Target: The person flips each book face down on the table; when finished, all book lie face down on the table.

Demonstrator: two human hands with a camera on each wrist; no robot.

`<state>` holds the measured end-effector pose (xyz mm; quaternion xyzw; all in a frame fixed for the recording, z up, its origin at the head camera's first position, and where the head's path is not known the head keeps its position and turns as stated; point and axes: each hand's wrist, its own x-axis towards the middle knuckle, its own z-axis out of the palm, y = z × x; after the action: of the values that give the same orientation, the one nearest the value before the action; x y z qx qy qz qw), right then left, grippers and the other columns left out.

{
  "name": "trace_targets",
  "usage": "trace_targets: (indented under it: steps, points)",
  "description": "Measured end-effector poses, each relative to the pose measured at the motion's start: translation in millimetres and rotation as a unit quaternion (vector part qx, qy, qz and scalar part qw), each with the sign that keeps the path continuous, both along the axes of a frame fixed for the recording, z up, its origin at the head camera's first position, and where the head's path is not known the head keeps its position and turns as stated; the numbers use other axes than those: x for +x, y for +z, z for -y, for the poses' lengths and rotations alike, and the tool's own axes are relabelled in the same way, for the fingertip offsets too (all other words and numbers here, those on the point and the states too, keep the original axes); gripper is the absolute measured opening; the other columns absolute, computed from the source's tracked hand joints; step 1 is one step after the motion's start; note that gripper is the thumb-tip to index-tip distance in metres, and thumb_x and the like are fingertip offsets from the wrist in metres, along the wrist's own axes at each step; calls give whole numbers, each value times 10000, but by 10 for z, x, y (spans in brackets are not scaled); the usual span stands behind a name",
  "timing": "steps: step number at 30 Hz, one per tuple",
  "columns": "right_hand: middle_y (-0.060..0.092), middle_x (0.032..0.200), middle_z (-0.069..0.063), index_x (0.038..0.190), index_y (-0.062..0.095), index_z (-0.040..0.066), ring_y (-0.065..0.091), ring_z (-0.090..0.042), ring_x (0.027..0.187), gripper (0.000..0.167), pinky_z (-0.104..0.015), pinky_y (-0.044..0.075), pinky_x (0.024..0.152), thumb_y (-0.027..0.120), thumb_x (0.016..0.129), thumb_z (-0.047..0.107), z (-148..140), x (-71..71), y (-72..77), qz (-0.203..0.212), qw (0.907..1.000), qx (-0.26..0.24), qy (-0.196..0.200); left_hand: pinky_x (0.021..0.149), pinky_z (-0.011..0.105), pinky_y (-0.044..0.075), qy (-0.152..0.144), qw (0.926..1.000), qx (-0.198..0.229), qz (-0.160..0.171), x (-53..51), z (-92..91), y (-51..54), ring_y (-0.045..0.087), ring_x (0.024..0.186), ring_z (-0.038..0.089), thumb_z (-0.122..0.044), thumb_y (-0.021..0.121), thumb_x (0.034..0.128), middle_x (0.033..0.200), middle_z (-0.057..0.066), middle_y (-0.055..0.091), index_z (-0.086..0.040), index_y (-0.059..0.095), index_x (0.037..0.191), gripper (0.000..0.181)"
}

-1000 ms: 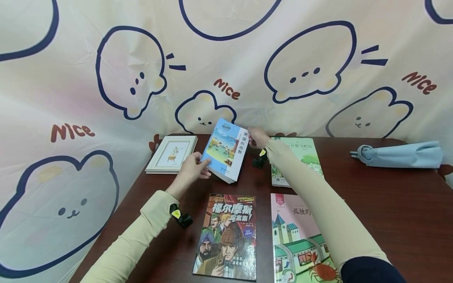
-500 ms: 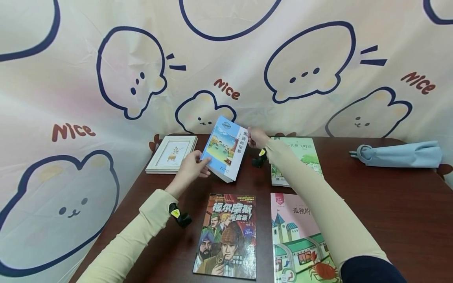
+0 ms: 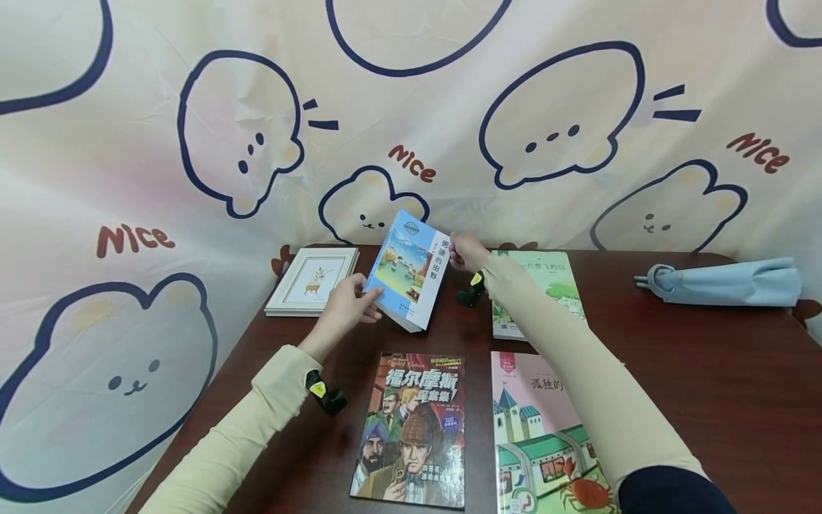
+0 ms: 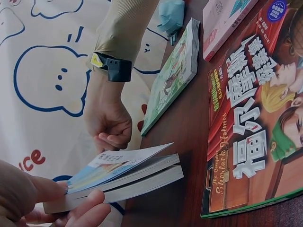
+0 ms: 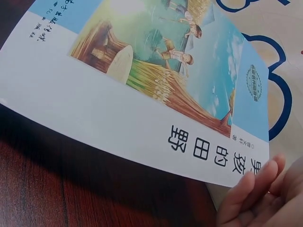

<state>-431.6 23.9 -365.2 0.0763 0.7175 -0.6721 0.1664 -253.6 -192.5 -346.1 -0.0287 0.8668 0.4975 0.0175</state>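
Note:
A blue and white book (image 3: 407,268) is held tilted above the back of the table. My left hand (image 3: 349,307) grips its lower left corner, thumb on the cover and fingers underneath, as the left wrist view shows (image 4: 52,198). At the upper right corner my right hand (image 3: 467,251) pinches the cover; in the right wrist view its curled fingers (image 5: 258,194) meet the cover's corner (image 5: 109,104). Seen from the left wrist, the cover (image 4: 113,163) stands slightly lifted from the pages, which also part in a gap.
White-framed pictures (image 3: 312,282) lie at the back left. A Sherlock comic book (image 3: 414,428) is in front, a pink book (image 3: 526,400) right of it, and a green book (image 3: 555,275) behind, partly under my right forearm. A light blue pouch (image 3: 726,282) lies at the back right.
The book's top edge has risen very slightly. Both hands keep their holds in nearly the same places, and the other objects stay where they were.

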Motion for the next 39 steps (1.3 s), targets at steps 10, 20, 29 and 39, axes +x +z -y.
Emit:
trace_targets:
  steps: [10,20,29,39]
  points:
    - [423,598,35,1053,489,27,412,-74,489,233,-201,409,490,360,1042,222,-1,-18,10,95,9999,-77,-43,772,452,578,-64,9998,-149,-84,14,-11,17,717,767,318,-207,543,1000,1003,250,643,-15,458,959,213]
    - [439,595,38,997,493,49,431,-69,494,241,-193,420,496,372,1043,252,-4,-26,11,33,10000,-31,26,751,413,588,-64,9990,-404,-176,42,-32,40,713,784,333,-211,546,998,1018,232,644,-10,471,991,215]
    - [470,652,18,1049,522,36,454,-69,523,263,-193,443,532,368,1044,249,10,20,27,58,10000,40,-48,664,302,591,-76,9979,-607,-199,71,-54,76,705,690,221,-218,563,989,991,203,642,-20,483,995,213]
    - [473,639,16,842,492,87,462,-80,551,356,-208,451,573,335,1060,321,16,-39,-3,214,9997,31,102,700,323,592,-25,9977,-659,-145,87,-53,76,706,825,336,-225,573,983,1019,185,633,-32,501,1035,213]
